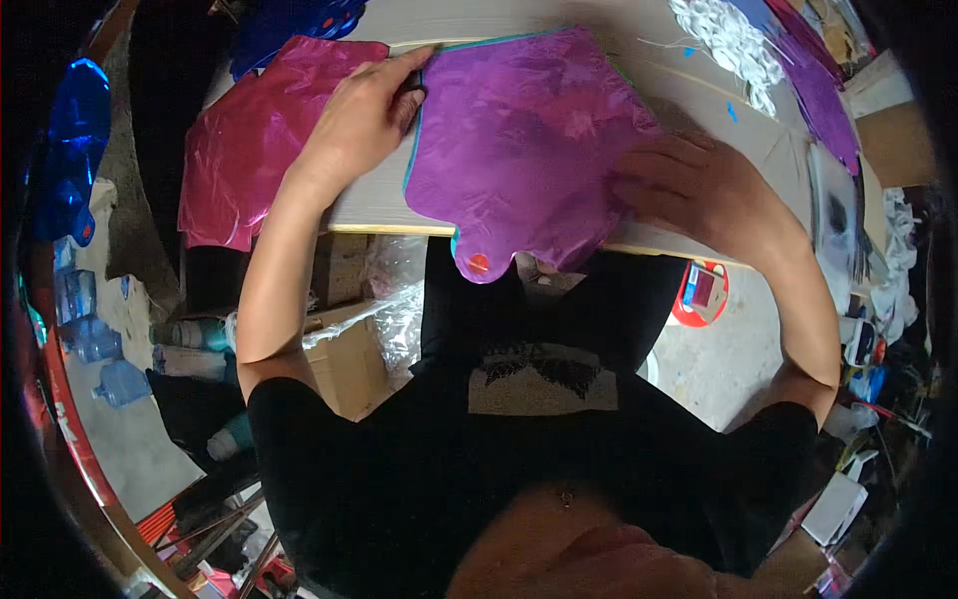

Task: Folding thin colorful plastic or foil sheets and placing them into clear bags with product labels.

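Observation:
A glossy purple foil sheet (519, 140), star-like or balloon-shaped with a teal edge, lies on the table and its rounded tab hangs over the front edge. That tab carries a small red-orange round mark (479, 263). My left hand (367, 115) rests at the sheet's upper left corner, index finger stretched onto it and thumb apart. Over the sheet's right side my right hand (694, 190) lies flat with fingers stretched, smeared by motion. Partly under my left forearm is a magenta foil sheet (244, 145).
Shiny blue foil (289, 35) lies at the back left of the table (369, 205). White crumpled strips (733, 45) and more purple foil (823, 95) are at the back right. Below stand a cardboard box (349, 364), a red container (701, 295) and blue water jugs (95, 339).

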A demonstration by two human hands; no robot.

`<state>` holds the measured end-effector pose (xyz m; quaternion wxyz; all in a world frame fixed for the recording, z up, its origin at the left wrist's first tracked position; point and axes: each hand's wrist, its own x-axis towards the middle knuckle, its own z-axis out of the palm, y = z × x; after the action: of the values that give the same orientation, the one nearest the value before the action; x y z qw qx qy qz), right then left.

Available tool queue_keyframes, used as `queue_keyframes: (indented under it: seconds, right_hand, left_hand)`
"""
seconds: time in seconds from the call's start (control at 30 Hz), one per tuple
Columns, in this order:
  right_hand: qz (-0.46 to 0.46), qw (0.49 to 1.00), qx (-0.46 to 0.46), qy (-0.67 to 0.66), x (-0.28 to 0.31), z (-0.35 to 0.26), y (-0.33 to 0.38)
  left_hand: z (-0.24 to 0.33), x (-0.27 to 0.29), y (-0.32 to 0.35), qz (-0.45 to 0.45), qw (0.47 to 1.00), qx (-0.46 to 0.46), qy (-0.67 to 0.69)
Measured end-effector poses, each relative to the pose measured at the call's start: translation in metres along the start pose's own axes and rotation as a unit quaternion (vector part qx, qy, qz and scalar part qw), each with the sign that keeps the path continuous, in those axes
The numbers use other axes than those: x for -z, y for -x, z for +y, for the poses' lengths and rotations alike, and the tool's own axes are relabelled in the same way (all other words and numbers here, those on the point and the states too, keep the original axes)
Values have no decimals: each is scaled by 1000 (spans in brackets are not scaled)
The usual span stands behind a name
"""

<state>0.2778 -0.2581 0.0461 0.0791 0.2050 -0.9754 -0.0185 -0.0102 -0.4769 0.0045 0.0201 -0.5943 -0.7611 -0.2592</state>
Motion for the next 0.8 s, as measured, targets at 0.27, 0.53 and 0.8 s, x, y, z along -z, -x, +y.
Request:
queue_keyframes:
  seconds: [0.27,0.53,0.8]
  right_hand:
    - [16,1000,19,1,-6,4,-1]
    - [31,998,58,-13,-7,0,-6]
    - [11,999,18,-37,-5,-3,-4]
  left_hand:
    - [3,-11,3,36,999,-30,-23]
    - [9,-11,10,57,996,-16,-65]
    - [53,26,73,79,979,166,84]
